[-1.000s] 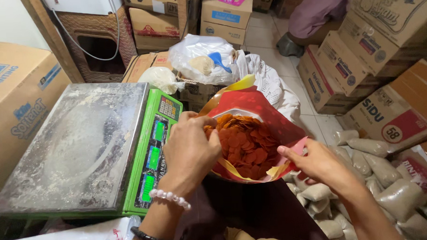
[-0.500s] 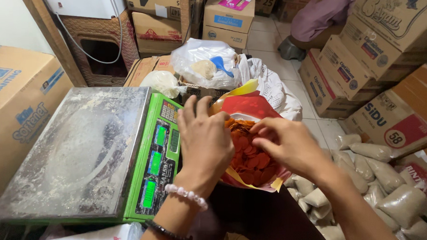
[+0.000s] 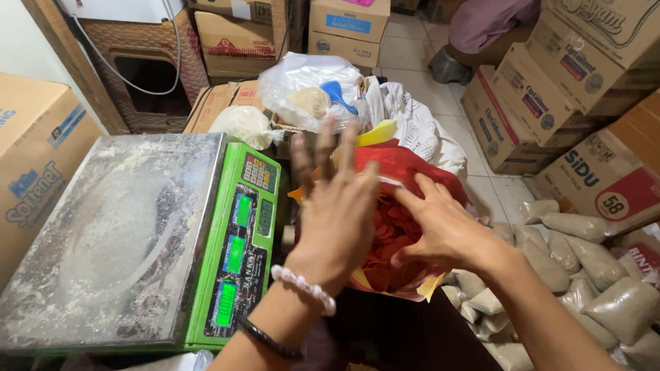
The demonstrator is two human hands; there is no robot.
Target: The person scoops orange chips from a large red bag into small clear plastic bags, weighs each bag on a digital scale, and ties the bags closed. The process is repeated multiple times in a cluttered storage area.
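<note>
The left hand point(image 3: 338, 218) is spread open, fingers fanned upward, its palm lying over the mouth of the red plastic bag point(image 3: 410, 168) of red-orange chips point(image 3: 390, 238). The right hand point(image 3: 441, 229) reaches in from the other side, fingers curled loosely down into the chips; whether it has pinched any I cannot tell. The bag stands just beside the right edge of the green digital scale point(image 3: 237, 243), whose floury steel platform point(image 3: 105, 237) carries nothing. Behind the bag sit clear bags with a blue scoop point(image 3: 338, 94), and small filled packets point(image 3: 567, 265) lie heaped on the floor at the right, among cardboard boxes point(image 3: 582, 74).

By my reading, the step in hand is portioning: both hands are working inside the bag, gathering chips. The next move would call for a gentle grip, since such chips break easily, and a short lift leftward over the scale's rim
</note>
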